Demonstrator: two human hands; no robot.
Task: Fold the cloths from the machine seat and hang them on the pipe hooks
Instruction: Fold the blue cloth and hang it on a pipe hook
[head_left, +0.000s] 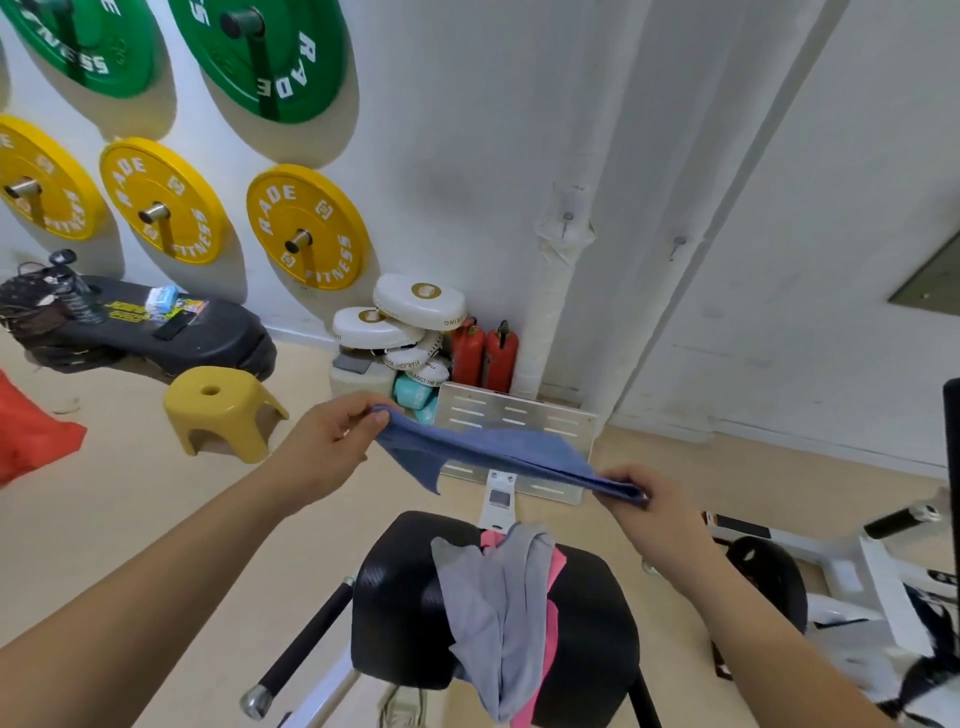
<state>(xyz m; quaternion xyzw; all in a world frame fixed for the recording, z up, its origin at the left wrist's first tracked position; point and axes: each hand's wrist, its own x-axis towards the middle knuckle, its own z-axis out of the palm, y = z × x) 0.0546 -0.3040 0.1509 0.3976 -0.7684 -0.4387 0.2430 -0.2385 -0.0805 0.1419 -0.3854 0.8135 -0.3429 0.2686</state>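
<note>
A blue cloth is stretched flat in the air between my hands, above the far end of the machine. My left hand pinches its left end and my right hand pinches its folded right end. Below them the black machine seat carries a grey cloth draped over a pink cloth. On the white wall, two white pipes run upward; a hook sticks out of the wrapped left pipe and another hook out of the right pipe.
A yellow stool stands on the floor at left. White pads and two red extinguishers sit by the wall behind a perforated metal footplate. Yellow and green weight plates hang on the wall. Another machine stands at right.
</note>
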